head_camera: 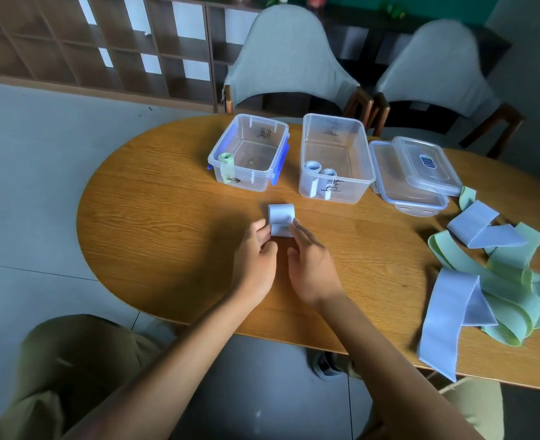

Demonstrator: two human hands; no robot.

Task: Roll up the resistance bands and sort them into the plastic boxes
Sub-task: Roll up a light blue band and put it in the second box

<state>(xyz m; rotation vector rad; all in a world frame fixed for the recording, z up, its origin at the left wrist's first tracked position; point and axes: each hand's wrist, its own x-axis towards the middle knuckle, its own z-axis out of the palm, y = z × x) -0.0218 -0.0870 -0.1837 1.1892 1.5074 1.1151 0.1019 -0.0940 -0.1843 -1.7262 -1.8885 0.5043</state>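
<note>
on the oval wooden worktop [167, 198], left hand [256, 255] and right hand [313, 262] each pinch a half-rolled blue resistance band [281, 217], both grips closed on it.

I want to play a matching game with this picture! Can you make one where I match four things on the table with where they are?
Things:
1. rolled green band
2. two rolled blue bands
3. half-rolled blue band
4. clear plastic lids

Places:
A. stacked right of both boxes
B. between the left hand and right hand
C. in the clear box with blue clips
D. in the clear box without clips

Pairs: 1-C, 2-D, 3-B, 4-A
</note>
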